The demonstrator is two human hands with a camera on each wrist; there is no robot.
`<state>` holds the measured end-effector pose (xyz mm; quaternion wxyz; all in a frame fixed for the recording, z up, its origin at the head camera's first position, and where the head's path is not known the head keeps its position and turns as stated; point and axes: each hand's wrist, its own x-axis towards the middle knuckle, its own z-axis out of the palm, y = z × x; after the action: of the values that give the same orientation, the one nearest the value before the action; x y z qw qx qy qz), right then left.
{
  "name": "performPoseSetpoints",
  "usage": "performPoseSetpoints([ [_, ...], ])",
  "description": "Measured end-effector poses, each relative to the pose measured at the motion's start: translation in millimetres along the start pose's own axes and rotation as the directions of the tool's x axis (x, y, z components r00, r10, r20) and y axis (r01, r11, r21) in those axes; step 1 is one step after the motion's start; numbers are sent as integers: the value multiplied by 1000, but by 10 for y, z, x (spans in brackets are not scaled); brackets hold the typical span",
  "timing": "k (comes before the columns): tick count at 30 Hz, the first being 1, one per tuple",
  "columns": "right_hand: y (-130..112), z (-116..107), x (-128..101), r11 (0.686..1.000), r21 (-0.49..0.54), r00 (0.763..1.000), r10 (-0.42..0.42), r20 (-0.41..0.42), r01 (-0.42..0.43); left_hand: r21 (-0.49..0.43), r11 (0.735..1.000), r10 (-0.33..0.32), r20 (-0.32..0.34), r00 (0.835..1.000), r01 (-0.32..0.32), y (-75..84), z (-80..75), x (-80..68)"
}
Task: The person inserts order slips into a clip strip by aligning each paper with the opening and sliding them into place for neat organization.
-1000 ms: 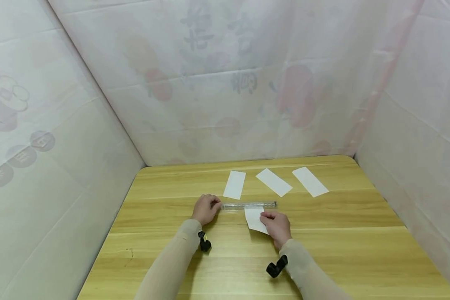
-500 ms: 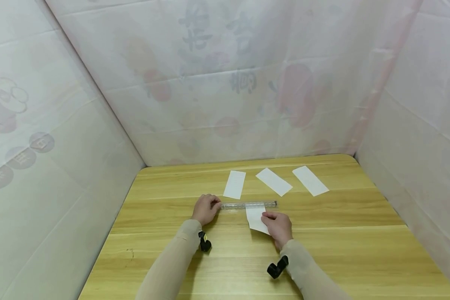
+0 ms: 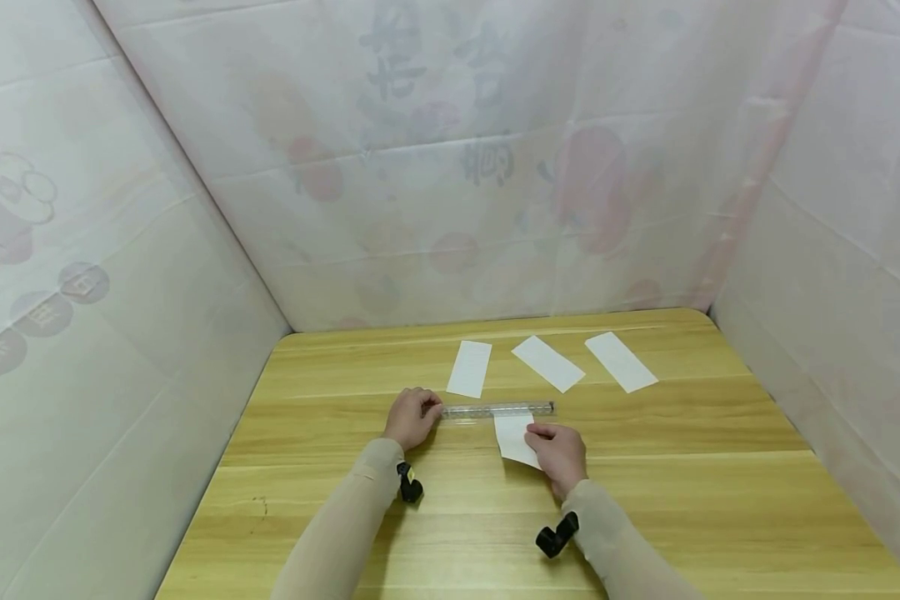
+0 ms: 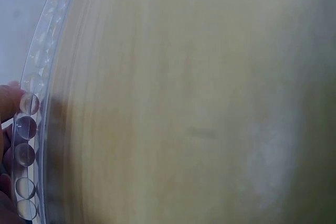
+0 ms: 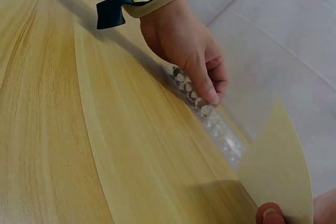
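A clear plastic ruler (image 3: 497, 410) lies crosswise on the wooden table (image 3: 682, 500). My left hand (image 3: 433, 409) grips its left end with curled fingers. The right wrist view shows those fingertips (image 5: 207, 98) on the ruler (image 5: 223, 135). In the left wrist view the ruler (image 4: 31, 114) runs along the left edge beside a finger (image 4: 8, 100). My right hand (image 3: 537, 432) pinches a white paper slip (image 3: 513, 437) just in front of the ruler. The slip's far end touches the ruler. The slip (image 5: 275, 166) curves up off the table above my thumb (image 5: 270, 214).
Three more white paper slips lie in a row beyond the ruler: left (image 3: 470, 368), middle (image 3: 547, 364), right (image 3: 620, 362). White printed cloth walls (image 3: 450, 167) close in the table at the back and on both sides. Black camera mounts sit on both wrists.
My right hand and the slip it pinches have shifted slightly to the right. The left hand and the ruler have stayed put.
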<state>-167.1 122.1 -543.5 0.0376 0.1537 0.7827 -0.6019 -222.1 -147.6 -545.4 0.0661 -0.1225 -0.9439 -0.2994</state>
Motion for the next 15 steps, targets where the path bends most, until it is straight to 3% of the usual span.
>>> performPoseSetpoints([
  [15, 2, -28, 6, 1000, 1, 1000, -3, -24, 3, 7, 1000, 1, 1, 1000, -1, -17, 0, 5],
])
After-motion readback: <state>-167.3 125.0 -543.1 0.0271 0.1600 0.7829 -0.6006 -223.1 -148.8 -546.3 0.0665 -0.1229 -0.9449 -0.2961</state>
